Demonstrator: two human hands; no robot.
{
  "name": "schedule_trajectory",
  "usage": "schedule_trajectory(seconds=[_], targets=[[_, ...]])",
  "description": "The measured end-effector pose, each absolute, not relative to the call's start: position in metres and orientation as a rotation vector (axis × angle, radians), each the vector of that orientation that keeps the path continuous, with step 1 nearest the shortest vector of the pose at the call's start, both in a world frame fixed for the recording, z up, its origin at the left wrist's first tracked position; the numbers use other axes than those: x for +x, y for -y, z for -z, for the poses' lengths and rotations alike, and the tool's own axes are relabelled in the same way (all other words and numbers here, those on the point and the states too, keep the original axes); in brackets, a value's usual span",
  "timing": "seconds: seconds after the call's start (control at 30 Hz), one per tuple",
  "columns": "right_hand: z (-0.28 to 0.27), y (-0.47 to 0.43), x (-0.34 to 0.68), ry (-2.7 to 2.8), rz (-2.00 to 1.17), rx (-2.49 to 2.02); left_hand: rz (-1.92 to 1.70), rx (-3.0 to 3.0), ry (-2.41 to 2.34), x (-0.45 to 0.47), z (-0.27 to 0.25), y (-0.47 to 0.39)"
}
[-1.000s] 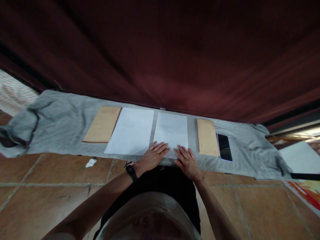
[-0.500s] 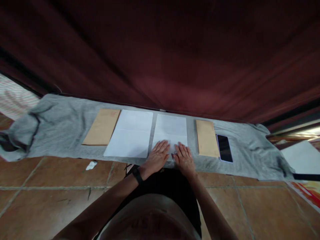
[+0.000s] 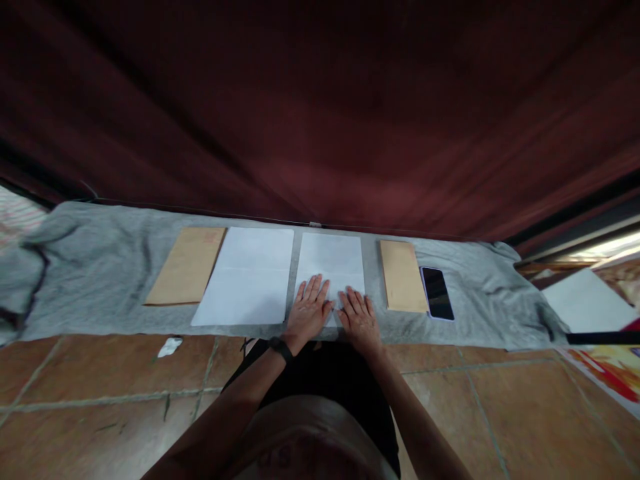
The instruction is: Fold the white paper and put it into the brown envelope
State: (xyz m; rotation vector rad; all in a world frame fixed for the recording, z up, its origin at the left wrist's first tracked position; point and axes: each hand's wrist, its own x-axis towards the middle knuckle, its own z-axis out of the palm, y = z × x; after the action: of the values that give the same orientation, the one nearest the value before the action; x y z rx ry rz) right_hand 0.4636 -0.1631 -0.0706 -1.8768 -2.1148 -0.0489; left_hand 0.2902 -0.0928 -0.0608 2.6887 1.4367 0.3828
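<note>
Both palms lie flat on a white sheet of paper (image 3: 331, 257) in the middle of the grey cloth. My left hand (image 3: 307, 310), with a black band at the wrist, covers the sheet's lower left part, its fingers pointing away from me. Across the lower right corner rests my right hand (image 3: 359, 320), fingers spread. The sheet's near edge is partly hidden under them. Left of it lies a wider stack of white paper (image 3: 247, 277) with a faint crease across it.
Brown envelopes (image 3: 187, 267) lie at the left, and a narrower brown envelope stack (image 3: 404, 277) at the right, beside a phone (image 3: 438, 293). Grey cloth (image 3: 110, 260) covers the long surface. A dark red curtain-like panel (image 3: 320, 133) rises behind. Crumpled white paper (image 3: 170, 347) is on the tiled floor.
My view has shifted slightly, so the things on the cloth appear a little further left. Both hands stay flat on the sheet, the left one turned slightly more upright.
</note>
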Motion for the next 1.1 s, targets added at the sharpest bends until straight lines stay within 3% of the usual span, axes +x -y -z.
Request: schedule_trajectory(seconds=[0.33,1.1], targets=[[0.065,0.112,0.453,2.027,0.057,-1.962,-0.354,2.677,-1.447,0.290,0.057,0.093],[0.072,0.108,0.455,1.973,0.018,-1.991,-0.429,2.549,-1.639,0.301,0.071,0.040]])
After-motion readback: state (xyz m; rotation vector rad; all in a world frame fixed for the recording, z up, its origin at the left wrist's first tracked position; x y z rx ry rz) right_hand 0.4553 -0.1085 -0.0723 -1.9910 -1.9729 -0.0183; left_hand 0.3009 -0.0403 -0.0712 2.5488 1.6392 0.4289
